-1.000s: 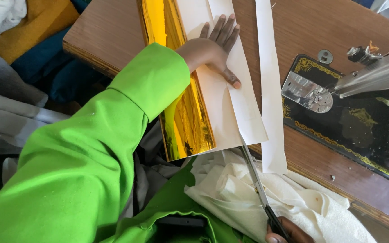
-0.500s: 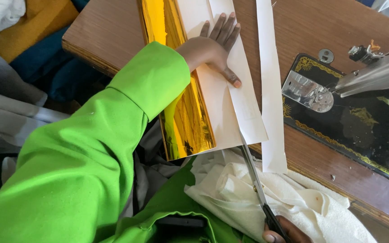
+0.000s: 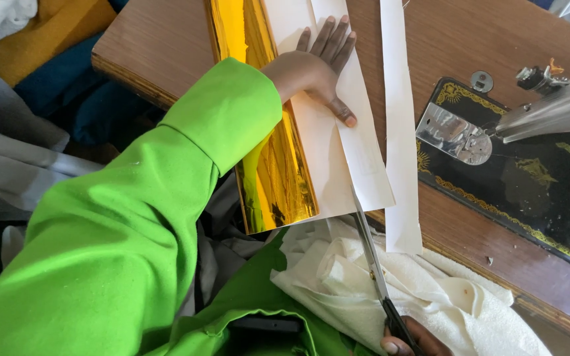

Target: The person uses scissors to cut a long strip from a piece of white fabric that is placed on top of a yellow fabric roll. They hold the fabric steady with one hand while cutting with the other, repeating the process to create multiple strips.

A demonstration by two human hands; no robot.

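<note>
White paper sheet (image 3: 318, 151), pinned flat by left hand (image 3: 315, 69); right hand (image 3: 411, 339) grasps steel scissors (image 3: 372, 264), whose cut may wander toward the thumb.

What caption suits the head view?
Left hand flattens white sheet while right hand scissors cut it.

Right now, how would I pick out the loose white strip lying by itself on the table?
Start at the brown wooden table and find the black sewing machine bed with gold ornament on its right side. Just left of it lies the narrow white strip, running from the far edge to past the near edge. Unlike the wider white sheet under the left hand, nothing touches it.
</note>
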